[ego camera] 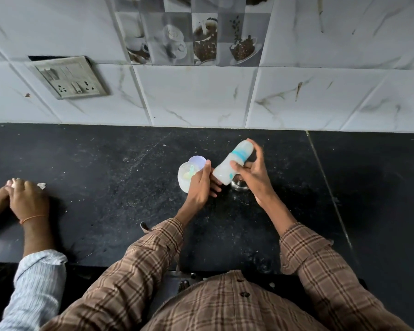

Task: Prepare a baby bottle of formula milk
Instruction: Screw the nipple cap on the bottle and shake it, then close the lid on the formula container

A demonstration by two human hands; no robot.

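Note:
A translucent baby bottle (232, 161) with a teal band is tilted above the black counter (105, 187). My right hand (251, 173) grips its upper half, thumb on the front and fingers over the far end. My left hand (200, 185) holds the bottle's lower end, thumb above it and fingers curled beneath. Just left of that hand stands a clear cap (184, 179) with a pale nipple inside, partly hidden by it. A round pale lid (197, 161) lies behind the cap. Under the bottle sits a small steel bowl (238, 186), mostly covered.
Another person's two hands (25, 199) rest on the counter at the far left, with a bit of white material by the fingers. A tiled wall with a switch and socket plate (69, 78) rises behind the counter. The counter's front edge runs near my body.

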